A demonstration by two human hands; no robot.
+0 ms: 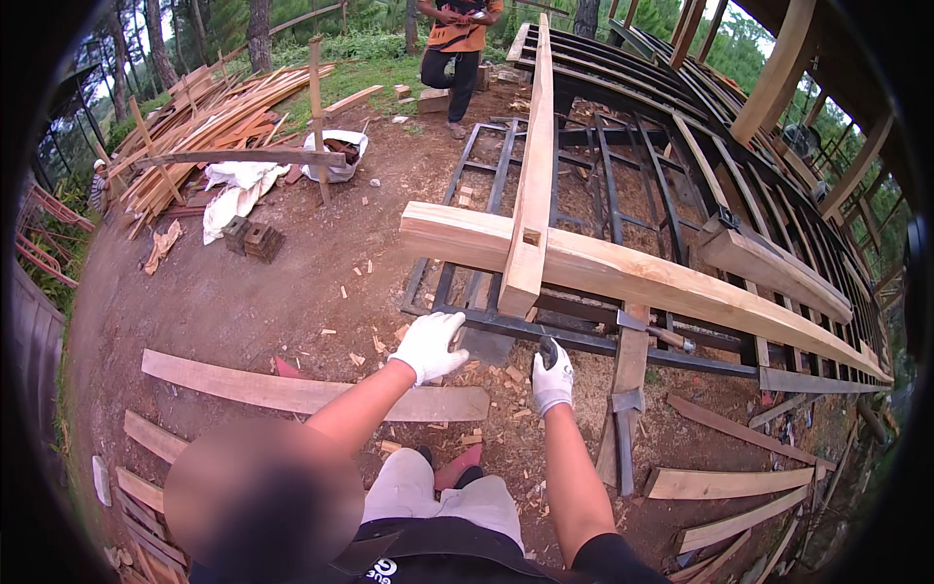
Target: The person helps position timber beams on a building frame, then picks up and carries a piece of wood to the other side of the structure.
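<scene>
My left hand (431,347), in a white glove, reaches forward over the ground with its fingers apart and nothing in it. To its right, my right hand (552,375) is closed, also gloved. Something small and dark shows at its fingers, too unclear to name. Just beyond both hands, a squared timber (528,175) with a rectangular mortise near its close end crosses a long pale beam (642,274). Both lie over a black metal frame (584,341), and neither hand touches the timbers.
A wooden-handled hatchet (671,338) lies on an upright board; a dark-handled tool (625,438) hangs lower on it. Planks (311,384) and wood chips cover the ground. A person (455,49) stands beyond the frame. Piled lumber (219,127) lies far left. A blurred patch hides the lower left.
</scene>
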